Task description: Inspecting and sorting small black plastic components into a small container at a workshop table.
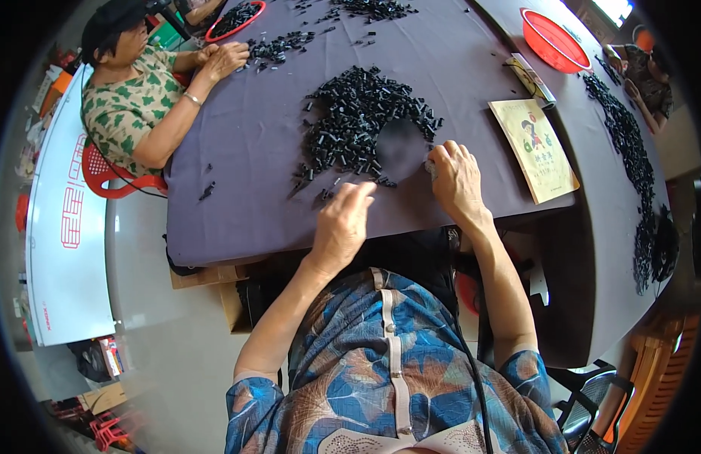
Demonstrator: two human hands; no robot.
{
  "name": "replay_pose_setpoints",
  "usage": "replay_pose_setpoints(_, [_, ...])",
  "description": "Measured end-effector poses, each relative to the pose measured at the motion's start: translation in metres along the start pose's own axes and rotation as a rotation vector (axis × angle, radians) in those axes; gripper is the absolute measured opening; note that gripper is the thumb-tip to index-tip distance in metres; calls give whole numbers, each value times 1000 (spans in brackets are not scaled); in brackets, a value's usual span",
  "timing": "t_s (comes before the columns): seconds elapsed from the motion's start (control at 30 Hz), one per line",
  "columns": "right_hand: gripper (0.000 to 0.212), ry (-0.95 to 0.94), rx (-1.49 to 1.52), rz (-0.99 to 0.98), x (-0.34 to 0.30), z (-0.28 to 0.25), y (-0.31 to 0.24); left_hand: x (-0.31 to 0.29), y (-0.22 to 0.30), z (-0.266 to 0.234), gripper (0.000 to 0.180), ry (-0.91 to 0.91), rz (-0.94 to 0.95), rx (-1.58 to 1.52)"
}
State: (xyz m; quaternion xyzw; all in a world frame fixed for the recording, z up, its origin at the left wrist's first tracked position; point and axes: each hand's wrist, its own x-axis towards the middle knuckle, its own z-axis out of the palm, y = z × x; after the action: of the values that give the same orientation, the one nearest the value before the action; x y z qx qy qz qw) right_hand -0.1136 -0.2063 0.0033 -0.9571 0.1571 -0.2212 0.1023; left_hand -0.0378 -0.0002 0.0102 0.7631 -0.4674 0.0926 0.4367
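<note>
A heap of small black cylindrical pieces (350, 113) lies on the grey cloth-covered table in front of me. My left hand (341, 227) hovers at the heap's near edge, fingers bent and pressed together, slightly smeared by motion; what they hold, if anything, cannot be made out. To the right of the heap, my right hand (460, 181) rests near the tabletop with its fingers curled. Something small and greyish shows at its fingertips, too unclear to name. A round blurred patch between the heap and my right hand hides part of the pieces.
A yellow booklet (533, 150) and a long narrow box (533, 79) lie right of my hand. A red basin (553, 41) stands beyond. Black pieces (626, 144) line the right table. A person (131, 98) on a red chair handles pieces at left; another works far right.
</note>
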Motion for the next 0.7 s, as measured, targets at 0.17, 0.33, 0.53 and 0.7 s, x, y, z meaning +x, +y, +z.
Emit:
replay_pose_setpoints(0.17, [12, 67, 181, -127, -15, -16, -31, -7, 5, 20, 19, -25, -52, -134])
replay_pose_setpoints(0.33, [17, -171, 521, -74, -29, -14, -52, -10, 7, 23, 25, -28, -93, -153])
replay_pose_setpoints(0.53, [27, -222, 724, -7, -29, -15, -56, -13, 10, 16, 27, -23, -82, -116])
replay_pose_setpoints(0.7, [27, -226, 732, -36, -30, -16, -58, -15, 8, 17, 29, -10, -64, -121])
